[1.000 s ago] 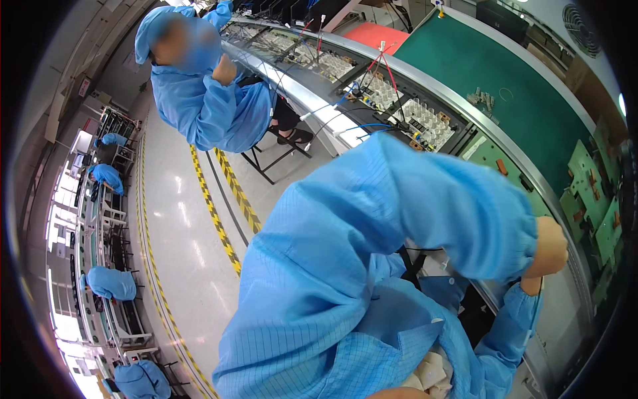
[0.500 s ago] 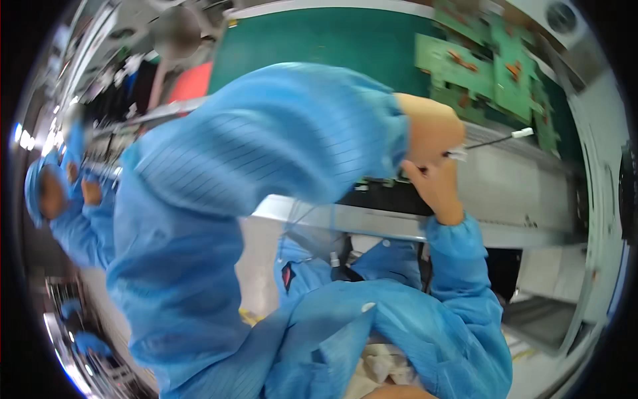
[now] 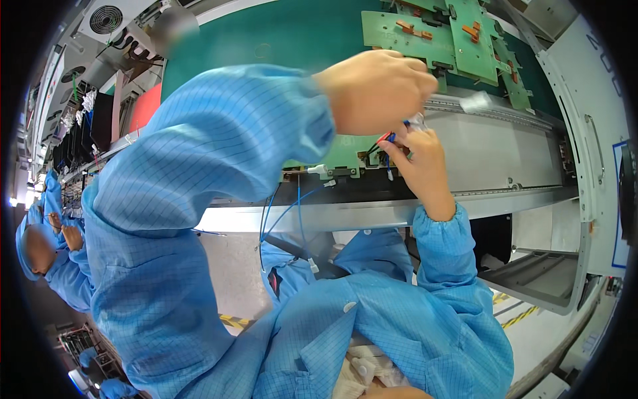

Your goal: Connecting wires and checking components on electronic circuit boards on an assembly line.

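Note:
My left hand (image 3: 379, 91) reaches across from the left with curled fingers above the conveyor's inner edge; its grip is hidden. Just below it my right hand (image 3: 425, 166) is closed, thumb and fingers pinching thin wires (image 3: 387, 138) in red, black and blue. A clear-white connector (image 3: 417, 122) shows between the two hands. To their right is a small white piece (image 3: 475, 102), blurred by motion. Partly under my left sleeve lies a green circuit board (image 3: 349, 147). Blue wires (image 3: 292, 211) with white ends hang from its left side over the metal front rail.
Green fixture plates (image 3: 399, 36) with orange latches stand on the green mat (image 3: 279, 40) at the back. A metal rail (image 3: 319, 218) runs along the front. At right is a white machine panel (image 3: 588, 86). Another person (image 3: 56, 259) in blue works at far left.
My left hand has turned and moved left and up, uncovering the wires and connector. The view has shifted, so more of the green board and hanging blue wires shows.

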A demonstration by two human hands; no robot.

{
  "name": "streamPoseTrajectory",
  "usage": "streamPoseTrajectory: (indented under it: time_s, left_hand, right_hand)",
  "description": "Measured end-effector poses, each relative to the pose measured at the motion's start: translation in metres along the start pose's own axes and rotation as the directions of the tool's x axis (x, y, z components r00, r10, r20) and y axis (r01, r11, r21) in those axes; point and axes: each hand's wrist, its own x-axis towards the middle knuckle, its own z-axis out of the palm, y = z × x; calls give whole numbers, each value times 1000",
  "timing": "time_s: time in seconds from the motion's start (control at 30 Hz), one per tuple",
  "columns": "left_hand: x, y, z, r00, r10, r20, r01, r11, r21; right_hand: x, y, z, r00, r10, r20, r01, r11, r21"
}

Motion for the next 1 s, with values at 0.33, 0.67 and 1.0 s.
streamPoseTrajectory:
  time_s: [0.33,0.67,1.0]
  left_hand:
    - [-83,-30,12,916,-398,-47,372,887,-274]
    - [-70,-43,18,790,-248,561,600,502,-623]
    - [-41,-49,17,828,1,561,347,785,-513]
  right_hand:
    - [17,-45,67,904,411,116,-414,774,479]
    - [7,-50,82,933,359,17,-348,891,292]
    - [-4,-46,93,938,338,-78,-311,918,247]
